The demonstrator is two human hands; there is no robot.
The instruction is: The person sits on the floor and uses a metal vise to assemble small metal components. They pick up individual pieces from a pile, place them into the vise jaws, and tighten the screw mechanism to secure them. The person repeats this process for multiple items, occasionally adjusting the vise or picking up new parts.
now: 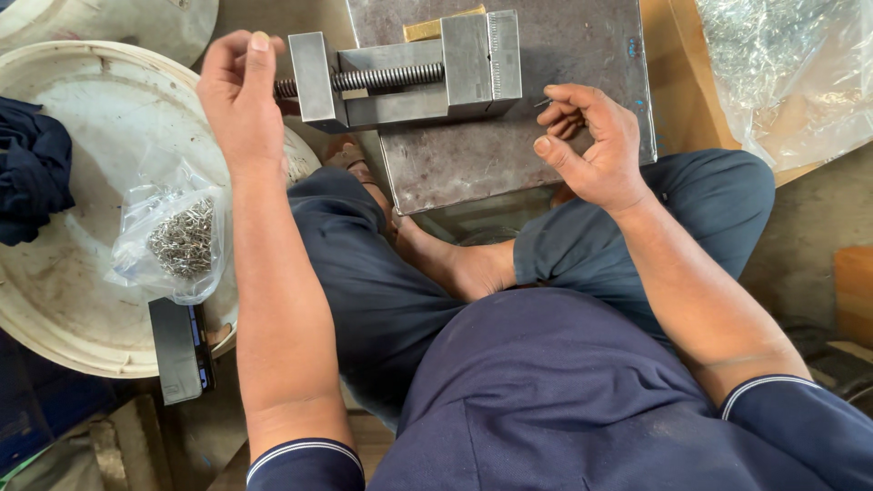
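**Small pin at the vise: handling notes**

My right hand pinches a thin metal pin between thumb and fingertips, just off the right end of the steel vise. Only the pin's tip shows past my fingers, so I cannot be sure of its length or shape. It looks light, stiff and slick; I judge it easy to drop, best held near its middle with a firm fingertip pinch.

My left hand closes on the end of the vise's threaded screw, fingers curled around it. The vise sits on a heavy grey steel block above my crossed legs. It looks solid, not something to shift one-handed; the screw end is the place to grip.

To my left, a clear bag of small metal pieces lies on a round white tray, a dark cloth beside it.
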